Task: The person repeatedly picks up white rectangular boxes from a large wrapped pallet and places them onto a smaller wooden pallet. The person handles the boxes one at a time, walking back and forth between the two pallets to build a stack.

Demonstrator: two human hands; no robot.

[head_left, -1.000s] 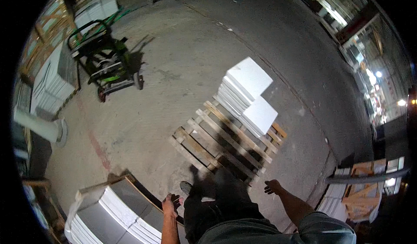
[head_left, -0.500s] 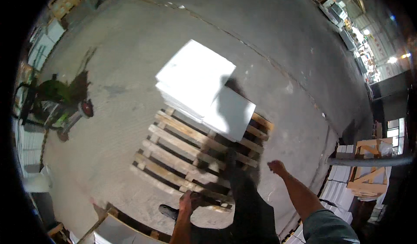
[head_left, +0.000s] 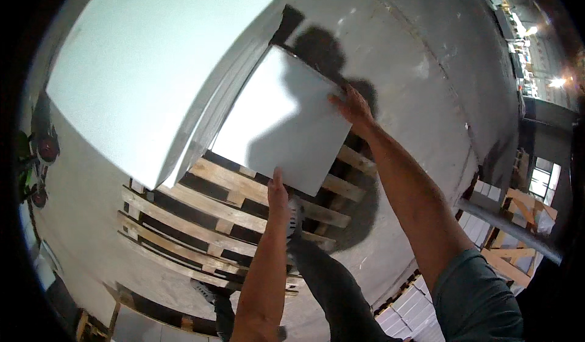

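A smooth white square panel [head_left: 298, 123] lies at the near right of a wooden pallet [head_left: 234, 190], partly in my shadow. My right hand [head_left: 353, 107] grips its right edge, with the thumb on top. At its near edge is my left hand [head_left: 278, 193], thumb laid over the top and the other fingers hidden below the rim. Whether the panel is lifted, or how many lie beneath it, I cannot tell. Just left of it rises a taller stack of white panels [head_left: 164, 56], its top large and close in view.
My feet [head_left: 294, 217] stand at the pallet, one on or over its slats. A wheeled green machine [head_left: 41, 150] is at the far left. Wooden crates [head_left: 515, 238] and stacked white packs [head_left: 408, 311] line the right side. Below left lies another framed pallet load [head_left: 140, 320].
I have come closer to the pallet and the stacks, which now look much larger. Both hands have moved forward, from the pallet's near side and the open air onto the lower panel's edges.
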